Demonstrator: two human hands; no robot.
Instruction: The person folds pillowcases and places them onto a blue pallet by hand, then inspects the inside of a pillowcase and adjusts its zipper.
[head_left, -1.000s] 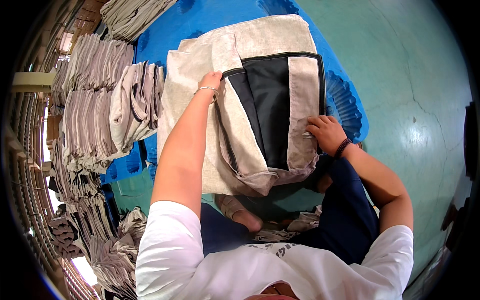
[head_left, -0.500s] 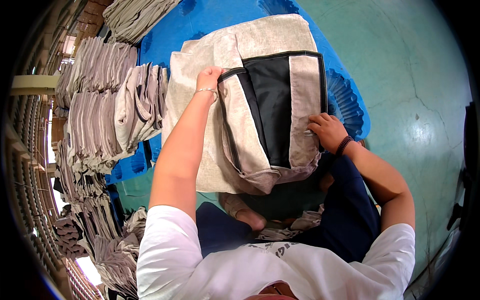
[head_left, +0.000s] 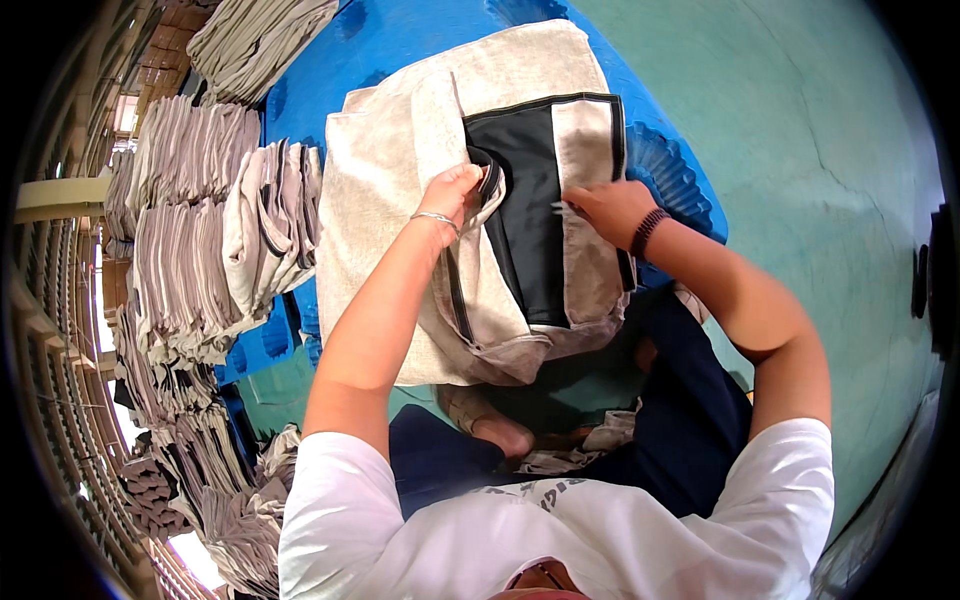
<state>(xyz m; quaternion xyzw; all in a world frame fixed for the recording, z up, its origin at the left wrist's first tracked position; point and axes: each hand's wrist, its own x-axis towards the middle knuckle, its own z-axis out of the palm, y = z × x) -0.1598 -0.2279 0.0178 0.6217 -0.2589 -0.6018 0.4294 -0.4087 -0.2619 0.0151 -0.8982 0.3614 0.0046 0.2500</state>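
Observation:
A beige cloth piece [head_left: 375, 210] with a black panel [head_left: 535, 215] and black-bound edges lies spread over a blue plastic surface. My left hand [head_left: 449, 203] is closed on the black-trimmed edge [head_left: 489, 172] of a flap, which it lifts and folds over the black panel. My right hand [head_left: 612, 214] is closed round small metal thread snips [head_left: 559, 208], of which only two short tips show. Those tips point left, over the border between the black panel and the beige strip [head_left: 587, 145] beside it.
Tall stacks of folded beige cloth [head_left: 185, 250] stand along the left, with another pile [head_left: 255, 45] at the far left. The blue surface [head_left: 410, 35] has ribbed round hollows. A green floor [head_left: 770, 150] stretches to the right. My knees are close below the cloth.
My left hand has moved right and nearer, folding the trimmed edge over the black panel. My right hand has moved left and farther away, bringing the snips to the panel's border.

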